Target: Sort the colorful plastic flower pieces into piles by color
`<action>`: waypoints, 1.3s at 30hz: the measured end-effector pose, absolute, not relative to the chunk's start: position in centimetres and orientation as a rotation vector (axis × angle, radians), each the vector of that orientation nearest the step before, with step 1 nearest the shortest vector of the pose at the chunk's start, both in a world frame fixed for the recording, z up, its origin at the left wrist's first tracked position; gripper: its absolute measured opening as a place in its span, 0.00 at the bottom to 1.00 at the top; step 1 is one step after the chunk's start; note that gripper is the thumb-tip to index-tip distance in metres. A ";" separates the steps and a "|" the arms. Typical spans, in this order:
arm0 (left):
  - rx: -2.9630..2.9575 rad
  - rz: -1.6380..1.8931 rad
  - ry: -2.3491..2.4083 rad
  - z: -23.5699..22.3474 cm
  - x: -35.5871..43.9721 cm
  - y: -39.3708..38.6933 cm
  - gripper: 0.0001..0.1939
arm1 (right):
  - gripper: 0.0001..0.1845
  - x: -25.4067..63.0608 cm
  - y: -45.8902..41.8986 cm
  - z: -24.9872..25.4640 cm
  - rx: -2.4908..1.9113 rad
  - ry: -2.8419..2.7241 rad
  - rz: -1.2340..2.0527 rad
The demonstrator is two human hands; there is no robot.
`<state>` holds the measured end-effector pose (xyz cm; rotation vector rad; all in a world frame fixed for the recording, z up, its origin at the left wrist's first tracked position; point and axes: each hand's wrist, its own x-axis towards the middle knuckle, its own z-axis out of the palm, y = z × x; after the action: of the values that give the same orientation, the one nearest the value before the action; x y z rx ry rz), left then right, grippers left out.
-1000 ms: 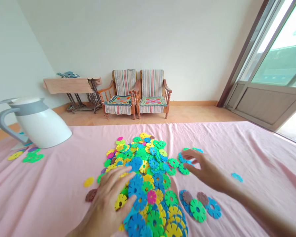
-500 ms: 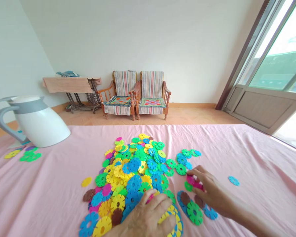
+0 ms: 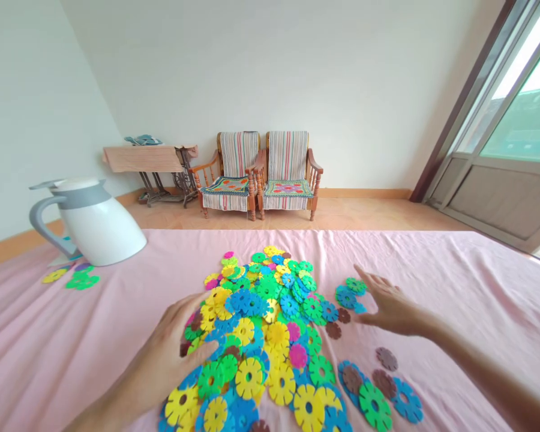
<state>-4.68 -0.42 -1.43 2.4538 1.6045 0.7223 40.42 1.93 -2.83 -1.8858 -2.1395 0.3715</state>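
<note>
A heap of flat plastic snowflake discs (image 3: 261, 312) in yellow, blue, green, pink and brown lies on a pink bedsheet (image 3: 450, 366). My left hand (image 3: 162, 351) presses against the heap's left side, with its fingers on the discs and nothing visibly lifted. My right hand (image 3: 389, 306) is spread open to the right of the heap, nearest a small cluster of blue and green discs (image 3: 348, 295). Nothing is in it. Loose blue, green and brown discs (image 3: 375, 390) lie below it.
A tilted white-and-grey jug (image 3: 96, 225) lies on the sheet at the left, beside a few green and yellow discs (image 3: 78, 279). Beyond the sheet stand two striped wooden armchairs (image 3: 256, 174) and a draped treadle table (image 3: 144, 159). A glazed door (image 3: 490, 180) is at the right.
My left hand has moved from the heap's near edge to its left side, and the discs have shifted. My right hand has lifted away from the pink discs and moved up.
</note>
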 end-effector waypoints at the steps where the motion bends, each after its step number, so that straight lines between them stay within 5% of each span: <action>1: 2.442 0.658 1.602 -1.5 -5.9 -0.4 0.36 | 0.53 41.3 2.1 -3.2 -1.924 -2.167 0.377; 4: 2.432 0.424 1.561 -1.8 -8.2 -0.7 0.47 | 0.50 41.5 2.1 -3.4 -1.929 -2.237 0.414; 9: 2.355 0.347 1.528 -2.6 -7.2 -0.4 0.47 | 0.38 35.5 2.0 -1.8 -1.659 -2.347 0.484; 17: 2.228 0.441 1.504 -2.1 -3.2 1.3 0.44 | 0.51 28.0 3.8 -3.1 -1.619 -2.253 0.553; 27: 2.134 0.672 1.316 -0.8 3.5 2.2 0.19 | 0.47 24.2 2.8 -3.5 -1.304 -1.982 0.722; 35: 1.991 0.760 1.180 -1.1 6.7 2.4 0.34 | 0.45 24.3 2.1 1.3 -1.171 -2.017 0.642; 39: 2.053 0.692 1.383 -1.6 5.5 1.9 0.38 | 0.27 28.3 3.7 1.6 -1.111 -2.058 0.594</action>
<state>5.49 1.91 -1.58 2.0533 1.3833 0.6921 28.33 3.73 1.56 -1.1112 -2.0584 0.5936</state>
